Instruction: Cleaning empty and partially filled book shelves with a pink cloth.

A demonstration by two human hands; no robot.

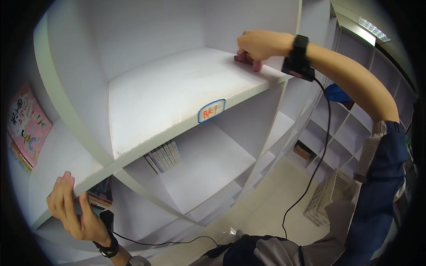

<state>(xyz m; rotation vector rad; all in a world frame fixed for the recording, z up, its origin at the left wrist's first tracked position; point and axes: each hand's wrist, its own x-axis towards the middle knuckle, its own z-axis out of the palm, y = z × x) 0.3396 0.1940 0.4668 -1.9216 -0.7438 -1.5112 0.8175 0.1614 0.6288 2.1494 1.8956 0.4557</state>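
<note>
My right hand (254,45) presses a crumpled mauve cloth (257,65) onto a white shelf board (166,89), near the right end of its compartment. Most of the cloth is hidden under the fingers. At the lower left, my left hand (73,209) grips the front edge of the same board, fingers on top and thumb below. Fixed to the board's front edge is a blue-bordered label (211,110) with handwriting on it. Faint dark marks run along the board's front left corner.
A pink illustrated book (30,128) leans in the left compartment. Several slim volumes (163,157) stand on the shelf below. Black cables (324,146) hang from both wrist devices. A plastic basket (327,196) sits on the tiled floor, near more cubby shelves (347,123).
</note>
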